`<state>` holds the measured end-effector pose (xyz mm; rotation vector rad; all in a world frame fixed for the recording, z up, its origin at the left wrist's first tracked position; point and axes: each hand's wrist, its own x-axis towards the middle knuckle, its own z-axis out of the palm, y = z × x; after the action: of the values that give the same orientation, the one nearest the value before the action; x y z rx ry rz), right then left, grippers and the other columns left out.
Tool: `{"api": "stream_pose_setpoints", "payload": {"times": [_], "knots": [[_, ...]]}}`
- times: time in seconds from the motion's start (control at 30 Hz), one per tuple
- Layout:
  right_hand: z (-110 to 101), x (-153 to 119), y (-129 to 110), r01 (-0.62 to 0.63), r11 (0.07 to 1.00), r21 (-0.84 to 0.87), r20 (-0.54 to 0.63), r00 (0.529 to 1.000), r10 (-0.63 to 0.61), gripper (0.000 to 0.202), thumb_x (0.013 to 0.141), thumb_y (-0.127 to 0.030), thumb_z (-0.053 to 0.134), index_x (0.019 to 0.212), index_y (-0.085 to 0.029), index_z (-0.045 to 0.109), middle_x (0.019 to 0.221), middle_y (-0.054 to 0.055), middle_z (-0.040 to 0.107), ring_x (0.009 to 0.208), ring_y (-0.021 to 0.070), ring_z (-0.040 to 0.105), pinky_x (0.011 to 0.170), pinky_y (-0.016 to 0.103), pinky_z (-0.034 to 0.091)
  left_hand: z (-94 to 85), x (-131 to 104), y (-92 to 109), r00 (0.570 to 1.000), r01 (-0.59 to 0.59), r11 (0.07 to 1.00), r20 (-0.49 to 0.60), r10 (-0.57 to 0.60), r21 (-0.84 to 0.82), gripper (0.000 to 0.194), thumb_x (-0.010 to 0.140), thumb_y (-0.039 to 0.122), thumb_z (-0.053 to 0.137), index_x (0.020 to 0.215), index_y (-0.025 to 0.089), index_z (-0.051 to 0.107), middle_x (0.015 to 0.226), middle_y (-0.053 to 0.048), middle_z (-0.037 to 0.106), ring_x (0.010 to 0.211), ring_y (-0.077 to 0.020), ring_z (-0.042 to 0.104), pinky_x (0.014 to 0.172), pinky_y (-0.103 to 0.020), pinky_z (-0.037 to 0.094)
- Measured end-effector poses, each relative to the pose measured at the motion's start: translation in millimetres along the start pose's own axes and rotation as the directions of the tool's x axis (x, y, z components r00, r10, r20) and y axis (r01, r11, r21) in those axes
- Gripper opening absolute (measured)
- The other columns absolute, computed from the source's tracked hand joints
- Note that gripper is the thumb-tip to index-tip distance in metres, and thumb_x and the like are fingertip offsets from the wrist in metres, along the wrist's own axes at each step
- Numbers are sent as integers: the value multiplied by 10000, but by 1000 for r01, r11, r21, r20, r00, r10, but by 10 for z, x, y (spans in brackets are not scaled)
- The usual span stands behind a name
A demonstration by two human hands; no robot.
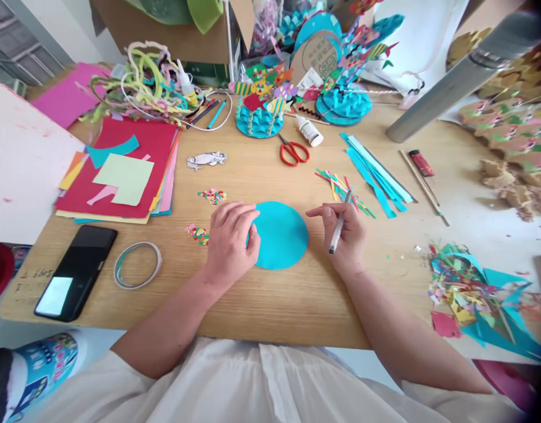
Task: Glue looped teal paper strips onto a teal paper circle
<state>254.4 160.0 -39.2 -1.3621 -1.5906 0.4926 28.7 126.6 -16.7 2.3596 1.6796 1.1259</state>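
Observation:
A round piece of blue paper (281,235) lies flat on the table in front of me. My left hand (232,235) is at its left edge, fingers curved over the rim and the thumb apart from them; I see nothing held in it. To the right of the disc, my right hand (347,232) grips a pen (339,226), slanted with its dark end toward me. The right index finger points left, close to the disc's edge. Small piles of coloured paper bits (212,196) lie beyond and beside my left hand.
Red-handled scissors (294,153), a white glue bottle (309,130), thin paper strips (347,191) and blue strips (376,176) lie beyond my hands. At left are coloured sheets (120,135), a tape roll (138,265) and a phone (76,273). Paper scraps (468,288) are heaped at right.

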Motion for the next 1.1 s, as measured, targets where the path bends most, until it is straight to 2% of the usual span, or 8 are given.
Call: {"api": "stream_pose_setpoints", "payload": {"times": [0.2, 0.37, 0.47, 0.57, 0.67, 0.77, 0.9, 1.1], "knots": [[6, 12, -18, -1, 991, 133, -78, 997, 12, 142, 940, -383, 548, 921, -243, 536, 778, 21, 718, 770, 197, 668, 753, 383, 507, -8, 29, -33, 999, 37, 999, -21, -37, 29, 243, 892, 150, 507, 1117, 182, 593, 1127, -91, 696, 1095, -242, 612, 1001, -441, 461], [50, 17, -16, -10, 934, 358, -111, 992, 53, 356, 988, -528, 350, 1051, -268, 585, 899, 31, 677, 700, 178, 663, 818, 444, 519, -51, 45, -34, 992, 78, 996, -98, -75, 34, 272, 912, 174, 486, 1168, 171, 578, 1127, -93, 691, 1096, -239, 607, 978, -429, 480], [59, 6, -58, -68, 827, 558, -3, 996, 84, 401, 986, -535, 352, 1045, -280, 656, 836, 18, 622, 633, 162, 622, 703, 399, 534, -114, 35, 6, 984, 49, 998, -171, -55, -36, 275, 917, 162, 483, 1178, 171, 567, 1102, -93, 702, 1056, -219, 616, 940, -403, 497], [38, -10, -162, -208, 798, 566, 190, 975, 120, 360, 986, -453, 429, 917, -246, 715, 748, 18, 605, 665, 167, 631, 660, 358, 527, -170, 9, 53, 982, -12, 993, -187, -11, -120, 256, 926, 181, 443, 1147, 185, 571, 1028, -83, 722, 949, -205, 651, 865, -393, 513], [31, -26, -263, -296, 822, 486, 338, 931, 136, 258, 946, -414, 538, 882, -231, 709, 695, 11, 636, 659, 170, 647, 677, 355, 539, -166, -25, 101, 986, -167, 955, -65, 156, -243, 220, 917, 235, 403, 982, 201, 610, 876, -62, 727, 781, -196, 652, 752, -384, 518], [59, -58, -298, -370, 828, 422, 413, 891, 188, 156, 878, -384, 644, 940, -241, 653, 684, -12, 658, 601, 162, 655, 586, 316, 538, -117, -63, 176, 936, -280, 914, 129, 328, -293, 256, 903, 274, 417, 733, 200, 594, 746, -68, 691, 681, -193, 590, 647, -361, 497], [84, -125, -263, -380, 855, 353, 428, 878, 214, 128, 855, -329, 664, 866, -247, 566, 672, -33, 633, 558, 148, 647, 486, 266, 500, -74, -113, 290, 881, -301, 932, 317, 352, -200, 347, 925, 316, 433, 635, 190, 576, 769, -94, 680, 709, -199, 572, 623, -348, 487], [51, -201, -228, -216, 956, 197, 401, 908, 122, 95, 851, -240, 656, 868, -257, 565, 694, -28, 595, 518, 112, 528, 418, 243, 397, -37, -150, 327, 865, -278, 954, 402, 300, -114, 339, 947, 350, 497, 683, 166, 600, 898, -107, 714, 782, -212, 605, 650, -339, 493]]}}
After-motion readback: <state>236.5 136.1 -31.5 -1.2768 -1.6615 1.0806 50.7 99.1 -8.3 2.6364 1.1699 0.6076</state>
